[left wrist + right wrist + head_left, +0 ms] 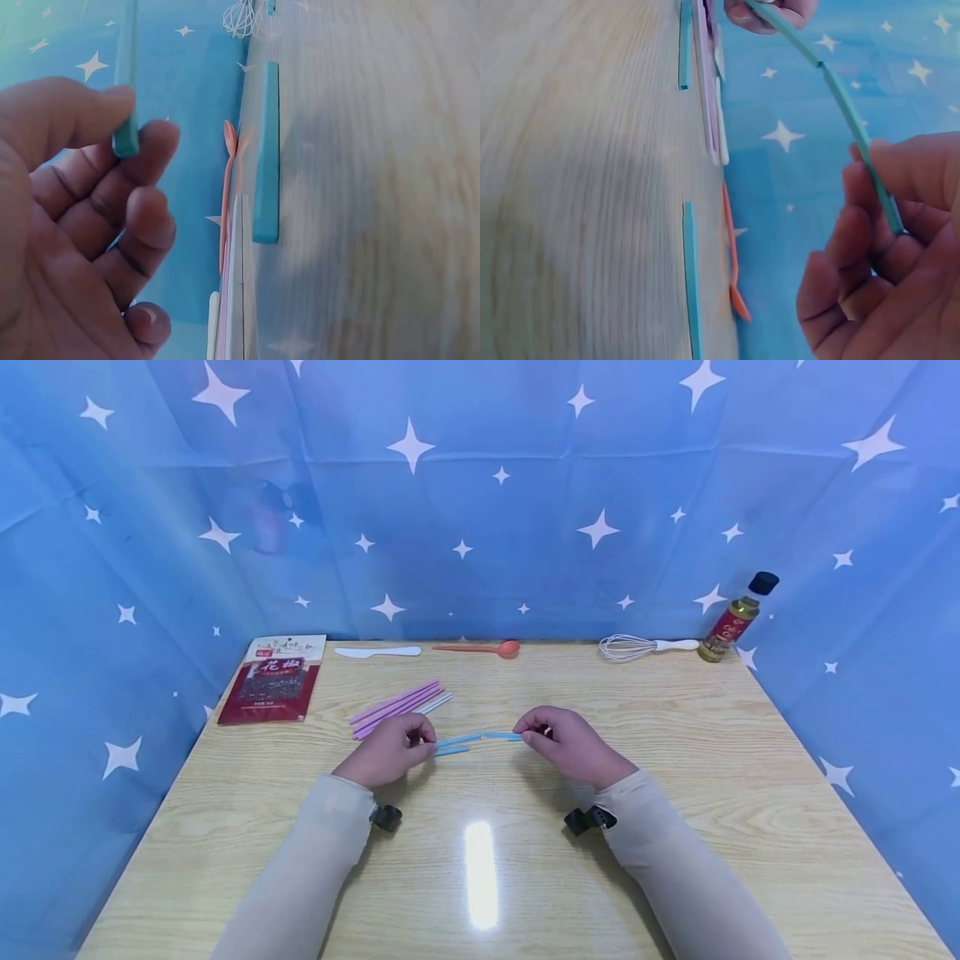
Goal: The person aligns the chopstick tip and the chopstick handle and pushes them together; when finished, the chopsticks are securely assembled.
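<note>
Raised above the table, my left hand [392, 749] pinches one end of a thin blue chopstick [847, 109] between thumb and fingers. My right hand [567, 746] pinches its other end. The chopstick is kinked at a break near its middle; whether the two halves still hang together I cannot tell. Beneath my hands a short blue chopstick piece [267, 157] lies on the table, near the left hand. Another blue piece [692, 281] lies on the table toward the right hand.
Purple chopsticks [397, 707] and white sticks [437, 703] lie beyond my left hand. Along the back edge are a red spice packet [270, 689], a white knife [378, 652], an orange spoon [508, 649], a whisk [630, 647] and an oil bottle [729, 628]. A starry blue curtain [495, 527] surrounds the table.
</note>
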The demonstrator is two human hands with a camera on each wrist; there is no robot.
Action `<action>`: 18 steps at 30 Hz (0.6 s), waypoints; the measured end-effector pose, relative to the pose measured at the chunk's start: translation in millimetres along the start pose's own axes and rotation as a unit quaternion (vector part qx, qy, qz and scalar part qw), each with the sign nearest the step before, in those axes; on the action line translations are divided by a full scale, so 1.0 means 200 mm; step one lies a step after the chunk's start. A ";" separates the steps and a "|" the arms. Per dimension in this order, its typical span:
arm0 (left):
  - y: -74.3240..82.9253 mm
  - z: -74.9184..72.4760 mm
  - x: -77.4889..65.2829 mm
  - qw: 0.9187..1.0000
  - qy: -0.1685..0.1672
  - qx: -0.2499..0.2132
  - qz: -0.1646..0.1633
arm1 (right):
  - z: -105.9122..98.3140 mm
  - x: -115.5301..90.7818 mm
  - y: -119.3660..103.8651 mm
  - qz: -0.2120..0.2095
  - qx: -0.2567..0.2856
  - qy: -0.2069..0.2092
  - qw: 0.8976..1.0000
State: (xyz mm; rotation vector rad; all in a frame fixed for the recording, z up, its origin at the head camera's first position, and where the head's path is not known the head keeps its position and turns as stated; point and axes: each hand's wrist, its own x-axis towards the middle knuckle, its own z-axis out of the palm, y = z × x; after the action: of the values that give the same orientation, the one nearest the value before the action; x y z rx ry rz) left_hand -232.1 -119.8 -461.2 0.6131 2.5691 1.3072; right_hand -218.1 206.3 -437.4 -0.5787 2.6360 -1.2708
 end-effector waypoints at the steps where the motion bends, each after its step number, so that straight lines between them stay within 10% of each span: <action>1: 0.00 0.00 0.00 1.000 0.002 -0.003 0.002 | 0.00 0.00 0.00 -0.004 -0.001 0.004 1.000; 18: 0.04 0.01 -0.01 0.998 0.033 -0.024 0.050 | 0.00 -0.01 -0.02 -0.048 -0.017 0.050 0.997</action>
State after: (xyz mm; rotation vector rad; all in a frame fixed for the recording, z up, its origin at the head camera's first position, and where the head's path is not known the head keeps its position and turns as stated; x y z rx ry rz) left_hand -226.5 -114.4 -456.2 0.7110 2.5805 1.4388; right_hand -215.4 205.7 -434.8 -0.6698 2.7470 -1.3176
